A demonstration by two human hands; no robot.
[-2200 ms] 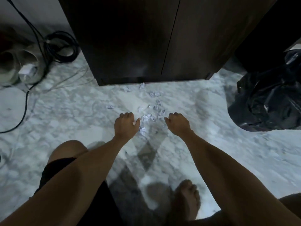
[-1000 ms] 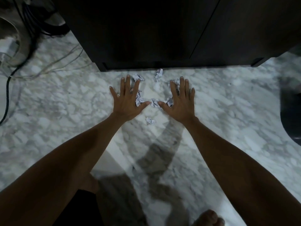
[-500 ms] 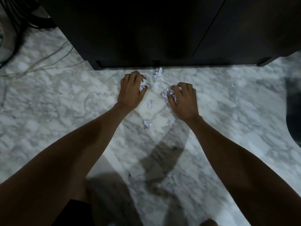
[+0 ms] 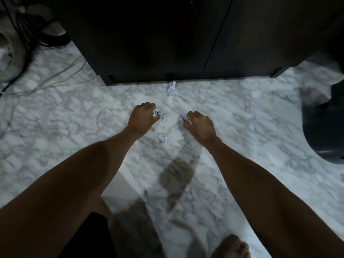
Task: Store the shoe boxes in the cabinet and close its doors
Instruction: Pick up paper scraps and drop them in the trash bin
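The dark wooden cabinet (image 4: 167, 38) stands ahead on the marble floor, both doors shut. No shoe box is in view. My left hand (image 4: 142, 118) is curled into a fist on the floor, gripping crumpled paper scraps (image 4: 156, 113). My right hand (image 4: 200, 124) is likewise closed, with paper scraps (image 4: 183, 118) showing at its thumb side. Loose crumpled bits lie between the hands (image 4: 165, 116), below them (image 4: 163, 138) and close to the cabinet's base (image 4: 171, 88).
Black cables (image 4: 28, 34) and thin wires (image 4: 55, 79) trail over the floor at the left. A dark bag or bin (image 4: 327, 127) sits at the right edge. My bare foot (image 4: 231, 246) shows at the bottom.
Both hands went from flat and spread over the paper scraps to closed fists around them and pulled back a little from the cabinet. Fewer scraps lie loose.
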